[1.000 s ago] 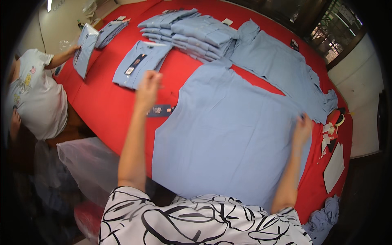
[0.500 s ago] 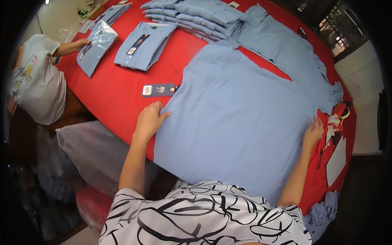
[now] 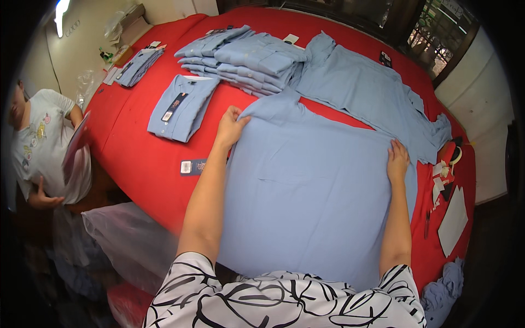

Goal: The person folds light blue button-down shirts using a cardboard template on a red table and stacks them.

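A light blue shirt (image 3: 306, 191) lies spread on the red-covered table (image 3: 131, 180), its near end reaching my body. My left hand (image 3: 233, 128) is closed on its left edge near the top, fabric pinched between thumb and fingers. Across from it, my right hand (image 3: 398, 160) rests on the shirt's right edge with its fingers laid out flat. Beside my left forearm is a dark blue hang tag (image 3: 190, 167), partly covered by the arm. A folded blue shirt (image 3: 176, 127) with a dark tag lies beyond it.
Farther back sits a stack of folded blue shirts (image 3: 254, 64); another shirt (image 3: 361, 74) lies spread to its right. Tape (image 3: 456, 155), paper scraps and a white sheet (image 3: 453, 223) line the right edge. At left, a co-worker (image 3: 46, 142) stands near a clear plastic bag (image 3: 131, 235).
Both my hands have moved farther up the shirt, away from my body. My right hand's fingers have flattened. The co-worker has drawn the bagged shirt off the table toward their body.
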Tool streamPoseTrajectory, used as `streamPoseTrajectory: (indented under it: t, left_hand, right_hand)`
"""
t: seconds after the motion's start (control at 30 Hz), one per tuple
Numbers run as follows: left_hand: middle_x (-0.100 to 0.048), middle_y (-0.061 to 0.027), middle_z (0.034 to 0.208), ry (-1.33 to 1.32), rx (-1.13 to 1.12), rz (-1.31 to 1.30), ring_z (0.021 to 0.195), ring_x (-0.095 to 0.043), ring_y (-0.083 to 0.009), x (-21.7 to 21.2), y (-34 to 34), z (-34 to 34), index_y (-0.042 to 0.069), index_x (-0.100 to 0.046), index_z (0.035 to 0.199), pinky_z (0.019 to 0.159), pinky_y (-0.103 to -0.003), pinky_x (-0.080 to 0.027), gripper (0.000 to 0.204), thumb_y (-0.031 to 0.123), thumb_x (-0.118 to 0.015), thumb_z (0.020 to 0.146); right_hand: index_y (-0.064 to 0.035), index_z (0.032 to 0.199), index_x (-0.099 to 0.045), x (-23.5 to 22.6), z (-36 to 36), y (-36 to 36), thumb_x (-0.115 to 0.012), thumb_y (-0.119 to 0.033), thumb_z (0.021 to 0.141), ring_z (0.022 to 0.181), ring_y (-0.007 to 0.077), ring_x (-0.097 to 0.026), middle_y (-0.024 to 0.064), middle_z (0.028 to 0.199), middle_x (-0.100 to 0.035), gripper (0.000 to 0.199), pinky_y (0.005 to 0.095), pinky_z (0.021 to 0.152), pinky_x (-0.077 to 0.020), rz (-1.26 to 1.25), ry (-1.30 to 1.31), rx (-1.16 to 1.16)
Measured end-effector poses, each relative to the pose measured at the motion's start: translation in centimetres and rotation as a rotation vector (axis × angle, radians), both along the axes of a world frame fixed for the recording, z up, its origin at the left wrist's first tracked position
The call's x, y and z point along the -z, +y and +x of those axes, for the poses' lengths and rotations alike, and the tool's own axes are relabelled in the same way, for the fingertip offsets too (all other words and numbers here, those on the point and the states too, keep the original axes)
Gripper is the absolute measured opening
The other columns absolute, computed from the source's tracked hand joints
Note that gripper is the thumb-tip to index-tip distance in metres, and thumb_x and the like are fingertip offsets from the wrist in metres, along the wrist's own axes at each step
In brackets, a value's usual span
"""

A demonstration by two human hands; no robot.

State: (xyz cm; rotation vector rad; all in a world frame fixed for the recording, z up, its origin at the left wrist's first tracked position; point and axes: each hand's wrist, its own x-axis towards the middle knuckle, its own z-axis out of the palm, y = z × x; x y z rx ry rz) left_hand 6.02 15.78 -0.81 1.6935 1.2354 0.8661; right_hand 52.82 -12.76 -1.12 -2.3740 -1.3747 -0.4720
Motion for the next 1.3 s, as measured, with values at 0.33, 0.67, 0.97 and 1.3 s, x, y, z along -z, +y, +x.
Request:
streamPoseTrajectory:
  t: [0.33, 0.67, 0.97, 1.3]
  left_hand:
    - [-0.069, -0.0214, 0.105, 0.094, 0.04, 0.074, 0.096, -0.067, -0.0352, -5.5, -0.7, 0.5, 0.003, -0.069, 0.11, 0.082, -0.042, -0.051, 0.032, 0.028, -0.066, 0.09]
    - [-0.058, -0.0105, 0.085, 0.433, -0.029, 0.691, 0.084, -0.061, -0.0317, -7.1, -8.2, 3.0, 0.008, -0.07, 0.104, 0.072, -0.046, -0.051, 0.019, 0.017, -0.064, 0.088]
    - [-0.06, -0.0098, 0.125, 0.381, 0.232, 0.826, 0.124, -0.051, -0.0298, -0.7, -17.3, 5.6, 0.015, -0.068, 0.118, 0.106, -0.049, -0.039, 0.037, 0.01, -0.069, 0.081]
    - [-0.069, -0.0127, 0.104, 0.12, 0.194, 0.625, 0.1, -0.066, -0.0298, 0.2, -15.8, 2.4, 0.005, -0.068, 0.108, 0.087, -0.042, -0.052, 0.022, 0.01, -0.064, 0.086]
  right_hand:
    - [-0.0136, 0.138, -0.052, 0.0, -0.2, -0.4, -0.047, -0.024, 0.101, 0.135, 0.0215, -0.039, 0.0035, 0.144, -0.048, 0.04, 0.0537, 0.114, -0.023, -0.1, 0.018, 0.152]
    - [-0.012, 0.133, -0.055, -2.5, -1.9, 0.6, -0.054, -0.017, 0.096, 0.133, 0.0257, -0.041, 0.0058, 0.142, -0.05, 0.038, 0.0537, 0.112, -0.0249, -0.19, 0.074, 0.27]
    - [-0.0042, 0.119, -0.066, -9.4, -22.0, 15.8, -0.05, 0.003, 0.089, 0.109, 0.0287, -0.062, 0.0161, 0.122, -0.063, 0.035, 0.0357, 0.094, -0.049, -0.062, 0.639, -0.922]
    - [-0.0022, 0.103, -0.067, -15.7, -22.9, 20.6, -0.073, -0.012, 0.077, 0.086, 0.0152, -0.063, 0.0057, 0.09, -0.069, 0.029, 0.0319, 0.079, -0.05, -0.486, 0.709, -1.258]
